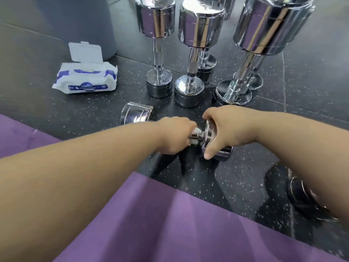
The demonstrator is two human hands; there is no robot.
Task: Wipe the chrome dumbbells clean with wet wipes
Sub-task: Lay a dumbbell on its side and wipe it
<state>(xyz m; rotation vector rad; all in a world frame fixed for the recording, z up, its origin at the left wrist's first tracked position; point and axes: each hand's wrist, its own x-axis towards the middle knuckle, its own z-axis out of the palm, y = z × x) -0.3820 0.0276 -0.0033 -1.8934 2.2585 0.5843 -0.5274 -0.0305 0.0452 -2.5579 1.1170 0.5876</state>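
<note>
Currently the handle is being wiped: the left hand wraps a wet wipe round the bar of the dumbbell lying on the floor beside the edge of the mat; the right hand grips one head, steadying it. Next, likely, the wipe must shift onto the heads.

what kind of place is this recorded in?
Most likely a gym or a home workout room. Several chrome dumbbells of different sizes stand on end on a speckled black rubber floor laid in tiles. The left hand and right hand grip another lying dumbbell.
</note>
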